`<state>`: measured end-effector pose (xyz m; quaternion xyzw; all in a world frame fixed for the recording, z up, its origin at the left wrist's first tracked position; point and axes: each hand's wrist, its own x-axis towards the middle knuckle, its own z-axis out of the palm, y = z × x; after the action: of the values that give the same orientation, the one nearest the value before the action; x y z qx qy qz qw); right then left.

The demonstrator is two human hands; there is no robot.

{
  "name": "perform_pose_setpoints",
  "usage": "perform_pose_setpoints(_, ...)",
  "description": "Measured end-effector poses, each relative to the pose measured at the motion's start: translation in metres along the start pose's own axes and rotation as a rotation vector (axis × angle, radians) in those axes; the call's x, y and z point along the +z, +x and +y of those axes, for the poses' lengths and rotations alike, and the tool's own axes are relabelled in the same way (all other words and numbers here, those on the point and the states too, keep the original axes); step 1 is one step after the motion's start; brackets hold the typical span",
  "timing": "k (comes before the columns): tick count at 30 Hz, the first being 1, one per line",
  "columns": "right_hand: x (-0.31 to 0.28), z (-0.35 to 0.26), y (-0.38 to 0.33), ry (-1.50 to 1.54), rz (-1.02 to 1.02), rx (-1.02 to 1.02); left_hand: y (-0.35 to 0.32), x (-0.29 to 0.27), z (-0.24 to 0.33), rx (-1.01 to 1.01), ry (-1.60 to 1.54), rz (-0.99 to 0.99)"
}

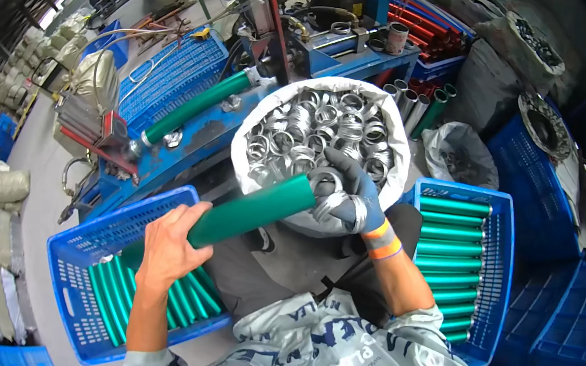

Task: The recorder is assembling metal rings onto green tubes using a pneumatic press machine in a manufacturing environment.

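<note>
Clasping a green tube (pixel 252 211) near the left blue crate (pixel 101 235) with closed left fingers (pixel 179 220), holding silver rings (pixel 358 214) beside its right end with curled, gloved right fingers (pixel 346 165). Best to hold both steady and square.

Below the left fingers (pixel 183 217), a blue crate (pixel 64 273) carries green tubes (pixel 111 300); below the right fingers (pixel 346 165), a white sack (pixel 401 149) carries metal rings (pixel 328 116).

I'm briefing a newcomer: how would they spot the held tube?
Find the white sack of metal rings. In front of it, a green tube slants up rightward from the left hand. Unlike the other green tubes, it is in a hand.
</note>
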<state>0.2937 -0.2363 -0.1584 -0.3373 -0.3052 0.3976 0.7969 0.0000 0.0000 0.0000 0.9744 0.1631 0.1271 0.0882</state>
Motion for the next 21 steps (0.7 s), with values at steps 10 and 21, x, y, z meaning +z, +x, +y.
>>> perform_pose_setpoints(10,0.024,-0.024,-0.019,-0.222,-0.079,-0.024,-0.009,0.008,0.006,0.01,-0.019,-0.025)
perform_pose_setpoints(21,0.018,-0.039,-0.017,-0.479,-0.08,0.027,-0.01,0.029,0.006,0.039,0.018,-0.008)
